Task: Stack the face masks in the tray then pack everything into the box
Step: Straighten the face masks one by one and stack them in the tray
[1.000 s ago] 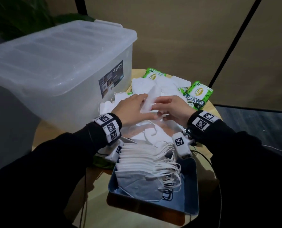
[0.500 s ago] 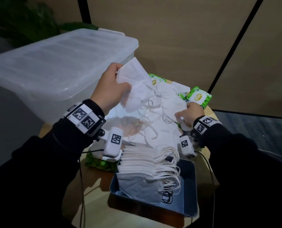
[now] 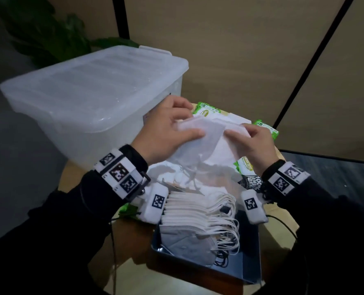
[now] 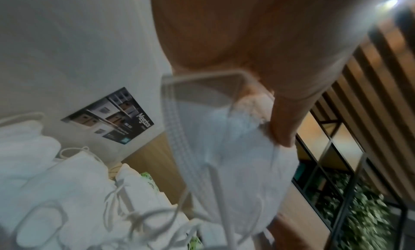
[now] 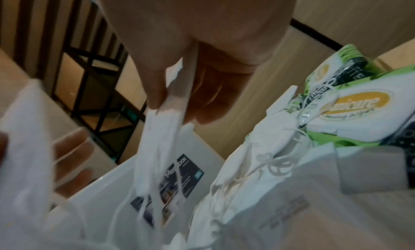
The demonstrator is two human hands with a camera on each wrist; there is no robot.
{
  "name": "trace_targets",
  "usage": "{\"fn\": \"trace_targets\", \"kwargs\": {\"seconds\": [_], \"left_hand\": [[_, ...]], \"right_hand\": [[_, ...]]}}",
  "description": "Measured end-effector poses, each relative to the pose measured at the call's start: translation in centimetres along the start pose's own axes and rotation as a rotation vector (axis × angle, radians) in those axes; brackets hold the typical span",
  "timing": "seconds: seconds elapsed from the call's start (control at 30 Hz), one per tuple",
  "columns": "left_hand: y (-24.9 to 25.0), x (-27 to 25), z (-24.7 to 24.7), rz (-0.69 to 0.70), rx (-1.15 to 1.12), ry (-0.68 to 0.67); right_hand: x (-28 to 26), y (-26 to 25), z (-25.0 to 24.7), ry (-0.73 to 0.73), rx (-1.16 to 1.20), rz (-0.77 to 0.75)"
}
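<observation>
Above the loose pile, my left hand (image 3: 166, 133) grips a white face mask (image 3: 200, 133) between thumb and fingers; the left wrist view shows that mask (image 4: 224, 156) hanging from my fingers with its ear loops dangling. My right hand (image 3: 249, 141) pinches the edge of a second white mask (image 5: 161, 138) right beside it. More loose masks (image 3: 198, 177) lie tangled on the table below. Near me, the dark blue tray (image 3: 249, 252) holds a neat stack of masks (image 3: 198, 220). The translucent box (image 3: 91, 92) stands at the left with its lid on.
Green wipe packs lie behind the pile (image 3: 204, 109), at the right (image 3: 266, 128) and under my right wrist (image 3: 247, 167). All of it sits on a small round wooden table (image 3: 74, 179). A plant (image 3: 49, 35) stands behind the box.
My left hand has come down and to the right with its mask. My right hand has risen off the pile with a mask edge pinched, so the two hands now meet.
</observation>
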State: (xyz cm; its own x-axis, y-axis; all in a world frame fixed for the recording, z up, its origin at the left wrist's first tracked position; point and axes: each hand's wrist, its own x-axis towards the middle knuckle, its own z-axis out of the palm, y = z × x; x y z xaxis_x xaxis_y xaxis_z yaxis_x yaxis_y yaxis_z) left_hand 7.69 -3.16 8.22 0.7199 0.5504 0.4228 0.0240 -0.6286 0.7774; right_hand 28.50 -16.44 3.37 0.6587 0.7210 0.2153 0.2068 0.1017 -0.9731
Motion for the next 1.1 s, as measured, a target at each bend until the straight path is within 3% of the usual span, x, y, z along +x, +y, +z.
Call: {"fn": "trace_targets", "kwargs": {"seconds": [0.13, 0.2, 0.3, 0.4, 0.47, 0.53, 0.6, 0.77, 0.83, 0.93, 1.0, 1.1], "left_hand": [[0.3, -1.2, 2.1, 0.063, 0.072, -0.209], [0.2, -1.6, 2.8, 0.045, 0.069, -0.210], [0.5, -1.4, 3.1, 0.057, 0.105, -0.066], [0.3, -0.9, 2.4, 0.077, 0.109, 0.087], [-0.1, -0.7, 2.1, 0.097, 0.163, 0.188], [-0.4, -0.7, 1.9, 0.101, 0.192, 0.281], [-0.6, -0.6, 1.8, 0.098, 0.224, 0.338], [-1.6, -0.1, 0.1, 0.009, 0.310, 0.364], [-2.1, 0.1, -0.7, -0.046, 0.282, 0.372], [-2.6, 0.2, -1.0, -0.116, 0.218, 0.390], [-2.5, 0.2, -0.4, -0.146, 0.138, 0.412], [-2.0, 0.1, 1.0, -0.150, 0.025, 0.441]], "right_hand": [[-1.7, -1.5, 1.7, -0.229, -0.036, -0.026], [-2.3, -2.2, 2.2, -0.239, -0.014, 0.003], [-2.7, -3.5, 2.6, -0.224, 0.306, 0.226], [-2.7, -4.1, 2.1, -0.338, 0.534, 0.369], [-3.2, -3.8, 2.4, -0.439, 0.429, 0.343], [-4.1, -3.2, 3.0, -0.496, 0.158, 0.313], [-5.0, -2.7, 3.7, -0.498, 0.047, 0.319], [-5.4, -3.2, 3.7, -0.523, 0.024, 0.352], [-5.1, -3.5, 3.5, -0.415, 0.149, 0.393], [-4.4, -4.4, 3.0, -0.188, 0.593, 0.484], [-4.4, -4.8, 2.8, -0.179, 0.735, 0.468], [-4.7, -4.6, 3.0, -0.236, 0.485, 0.392]]}}
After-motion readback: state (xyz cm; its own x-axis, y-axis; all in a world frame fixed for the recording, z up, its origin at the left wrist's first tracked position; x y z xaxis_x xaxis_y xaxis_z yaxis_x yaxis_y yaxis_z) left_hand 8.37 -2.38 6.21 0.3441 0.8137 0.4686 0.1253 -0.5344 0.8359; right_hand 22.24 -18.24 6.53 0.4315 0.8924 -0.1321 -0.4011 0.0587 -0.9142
